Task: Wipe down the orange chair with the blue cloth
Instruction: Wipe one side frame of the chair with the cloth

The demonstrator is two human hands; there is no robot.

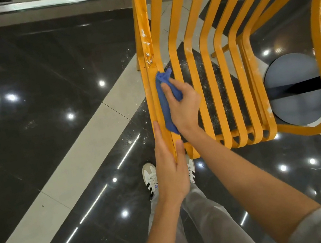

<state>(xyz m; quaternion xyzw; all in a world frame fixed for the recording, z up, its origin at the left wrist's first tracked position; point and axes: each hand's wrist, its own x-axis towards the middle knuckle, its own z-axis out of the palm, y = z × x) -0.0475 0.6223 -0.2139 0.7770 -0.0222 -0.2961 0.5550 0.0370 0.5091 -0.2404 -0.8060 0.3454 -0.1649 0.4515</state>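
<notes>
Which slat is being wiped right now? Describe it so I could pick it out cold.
Start at the orange chair, seen from above with its row of curved slats. Go to its left edge, where the left hand grips the frame. The slat is the first one inside that rail, the only one with the blue cloth pressed on it by the right hand.

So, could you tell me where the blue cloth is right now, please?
In the head view, the blue cloth is pressed under the right hand against the orange chair's leftmost slats, just above the left hand gripping that edge.
</notes>
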